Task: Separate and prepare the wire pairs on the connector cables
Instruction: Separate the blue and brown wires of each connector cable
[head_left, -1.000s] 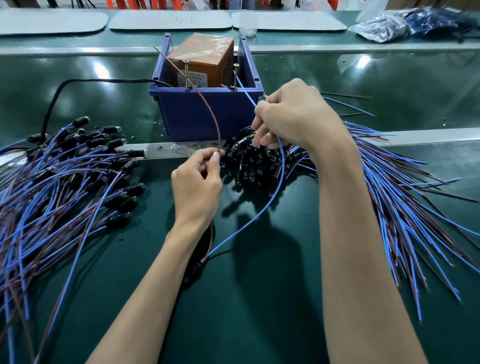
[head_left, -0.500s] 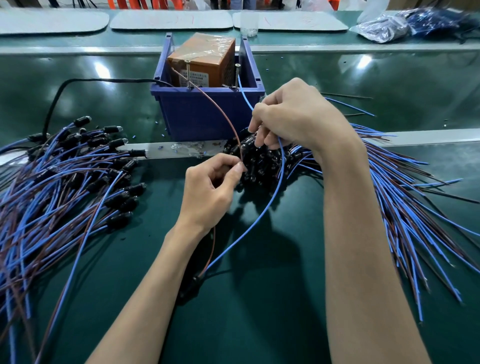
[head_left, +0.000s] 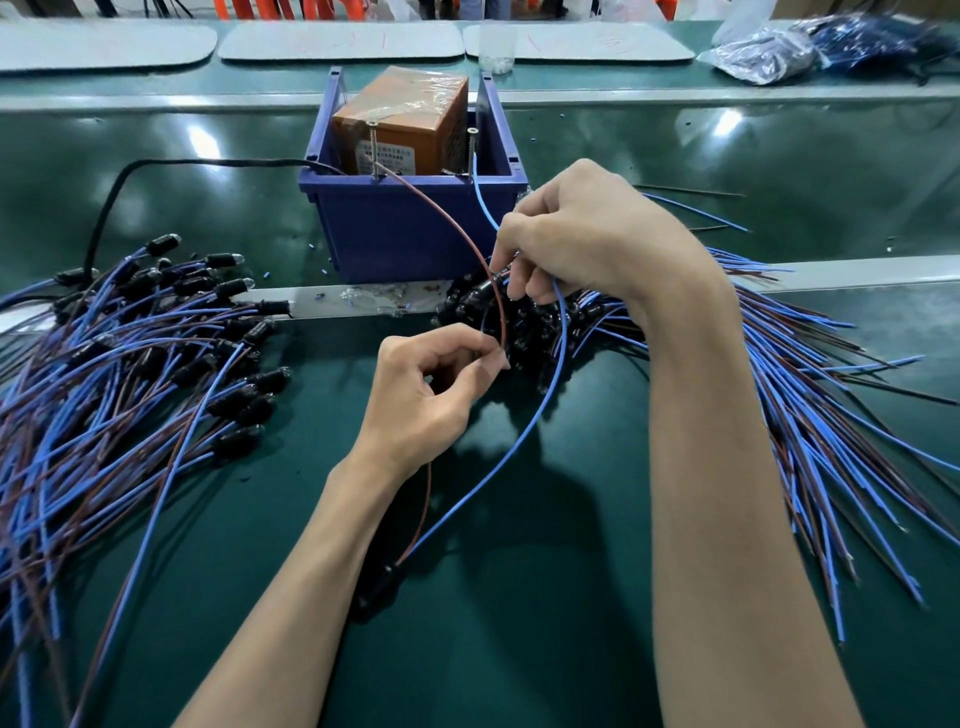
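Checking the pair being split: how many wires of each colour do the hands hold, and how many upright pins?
Thin brown wire, grip of left hand: 1
Thin blue wire, grip of right hand: 1
Upright metal pins on blue plastic bin: 2
Total: 4

The left grip (head_left: 431, 395) pinches a brown wire (head_left: 457, 228) between thumb and forefinger, while the right grip (head_left: 587, 234), just in front of the blue bin (head_left: 405, 239), curls its fingers round a blue wire (head_left: 519, 441). Both wires spread apart from one black connector (head_left: 379, 587) lying on the green counter (head_left: 571, 649) beside the left forearm, and arc up to the bin's near rim. A wrapped brown box (head_left: 400, 114) sits in the bin, and blue-and-brown cables lie in a left pile (head_left: 130, 364) and a right pile (head_left: 805, 395).
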